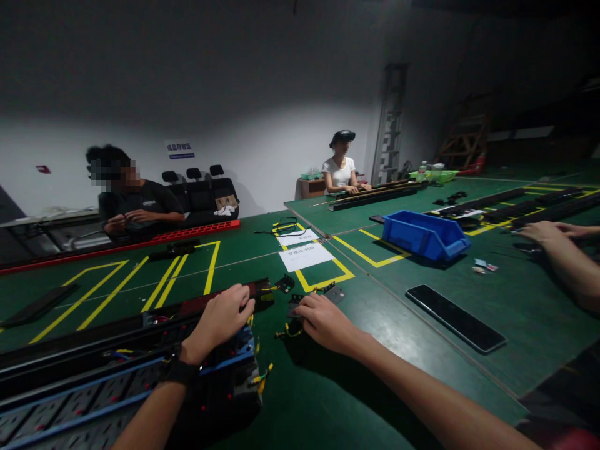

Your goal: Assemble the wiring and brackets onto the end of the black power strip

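Observation:
My left hand (227, 317), wearing a black wristband, is over the near end of a long black rail assembly (135, 359). Its fingers are curled closed, and whatever they may grip is hidden. To its right, my right hand (325, 322) has its fingers closed on a black metal bracket (334, 294) with holes along it, held just above the table. A short yellow-and-black wire (288, 331) shows below that bracket. Between the hands lies a small black plate (285, 284) beside a yellow wire. More yellow wire ends (265, 375) stick out from the rail assembly's end.
A blue bin (424, 236) and a phone (454, 317) lie to the right on the green table (375, 387). Paper labels (307, 257) and yellow tape outlines are ahead. Another person's hands (548, 234) work at the right edge. Two people sit across the table.

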`<state>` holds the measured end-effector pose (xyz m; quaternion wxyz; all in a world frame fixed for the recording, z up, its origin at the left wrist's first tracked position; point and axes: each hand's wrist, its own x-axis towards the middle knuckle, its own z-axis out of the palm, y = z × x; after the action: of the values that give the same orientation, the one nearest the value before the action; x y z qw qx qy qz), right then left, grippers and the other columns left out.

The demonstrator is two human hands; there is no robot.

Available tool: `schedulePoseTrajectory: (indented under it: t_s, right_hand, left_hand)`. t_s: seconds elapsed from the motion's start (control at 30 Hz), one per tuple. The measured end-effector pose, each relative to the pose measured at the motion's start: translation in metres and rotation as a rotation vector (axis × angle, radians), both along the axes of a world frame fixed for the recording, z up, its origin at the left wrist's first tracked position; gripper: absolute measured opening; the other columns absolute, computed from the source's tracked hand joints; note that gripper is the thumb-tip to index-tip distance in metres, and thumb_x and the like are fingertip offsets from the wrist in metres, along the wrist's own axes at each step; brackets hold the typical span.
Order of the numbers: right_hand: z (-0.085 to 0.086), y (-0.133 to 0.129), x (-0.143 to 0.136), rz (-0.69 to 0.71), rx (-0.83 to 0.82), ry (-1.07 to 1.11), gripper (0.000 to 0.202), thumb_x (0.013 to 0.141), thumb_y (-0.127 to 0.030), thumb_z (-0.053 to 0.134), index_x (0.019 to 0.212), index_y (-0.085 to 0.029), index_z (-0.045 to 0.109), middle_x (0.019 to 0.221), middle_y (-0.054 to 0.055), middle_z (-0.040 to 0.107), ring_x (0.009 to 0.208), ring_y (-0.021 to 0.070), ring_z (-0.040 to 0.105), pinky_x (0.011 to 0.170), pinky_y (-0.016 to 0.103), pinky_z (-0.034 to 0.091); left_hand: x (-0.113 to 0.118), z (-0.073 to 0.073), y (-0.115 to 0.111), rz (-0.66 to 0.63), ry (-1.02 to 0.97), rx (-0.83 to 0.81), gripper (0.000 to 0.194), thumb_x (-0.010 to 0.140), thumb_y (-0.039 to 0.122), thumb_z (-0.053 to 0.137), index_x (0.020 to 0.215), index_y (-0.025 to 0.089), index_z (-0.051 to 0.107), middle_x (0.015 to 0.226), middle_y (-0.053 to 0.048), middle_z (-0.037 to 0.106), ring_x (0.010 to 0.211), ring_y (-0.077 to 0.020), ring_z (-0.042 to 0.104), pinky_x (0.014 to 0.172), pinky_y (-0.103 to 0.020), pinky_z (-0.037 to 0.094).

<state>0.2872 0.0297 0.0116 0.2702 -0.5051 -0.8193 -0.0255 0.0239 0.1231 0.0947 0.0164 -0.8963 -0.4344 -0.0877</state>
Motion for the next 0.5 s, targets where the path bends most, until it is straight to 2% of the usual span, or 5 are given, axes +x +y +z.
schedulePoseTrajectory:
  t_s: [0.13,0.2,0.27,0.37,0.5]
  right_hand:
    - [0.006,-0.017,-0.023,0.143,-0.040,-0.078,0.020,0.098,-0.018,0.061,0.113,-0.022,0.073,0.101,0.006,0.073,0.093,0.0208,0.063,0.079,0.033,0.039]
    - [0.007,-0.025,-0.034,0.237,-0.112,-0.154,0.013,0.099,-0.023,0.062,0.105,-0.021,0.074,0.092,0.004,0.073,0.084,0.0187,0.064,0.073,0.032,0.038]
    - [0.007,-0.030,-0.042,0.275,-0.170,-0.211,0.014,0.101,-0.028,0.061,0.097,-0.020,0.073,0.086,0.003,0.073,0.077,0.0173,0.064,0.068,0.031,0.036]
    - [0.010,-0.032,-0.044,0.241,-0.221,-0.241,0.017,0.102,-0.028,0.059,0.095,-0.020,0.072,0.087,0.004,0.075,0.074,0.0173,0.066,0.065,0.031,0.036]
    - [0.015,-0.032,-0.038,0.169,-0.282,-0.221,0.016,0.102,-0.026,0.057,0.106,-0.019,0.071,0.093,0.005,0.078,0.079,0.0191,0.070,0.068,0.030,0.039]
  left_hand:
    - [-0.005,-0.013,0.007,0.030,0.073,-0.007,0.027,0.099,0.021,0.045,0.073,0.022,0.045,0.083,-0.003,0.063,0.077,-0.0192,0.060,0.062,-0.032,0.024]
    - [-0.004,-0.016,0.006,0.019,0.104,-0.012,0.025,0.097,0.019,0.046,0.072,0.022,0.045,0.082,-0.003,0.064,0.077,-0.0193,0.061,0.062,-0.033,0.023]
    - [-0.003,-0.017,0.004,0.010,0.123,-0.014,0.025,0.096,0.018,0.046,0.071,0.022,0.046,0.083,-0.003,0.065,0.078,-0.0198,0.062,0.062,-0.033,0.023]
    - [-0.003,-0.017,0.004,0.008,0.142,-0.018,0.024,0.095,0.018,0.047,0.072,0.022,0.048,0.084,-0.003,0.067,0.078,-0.0206,0.064,0.062,-0.034,0.023]
    - [-0.003,-0.018,0.006,0.005,0.157,-0.031,0.024,0.095,0.019,0.047,0.072,0.022,0.052,0.086,-0.004,0.069,0.080,-0.0213,0.066,0.062,-0.033,0.027]
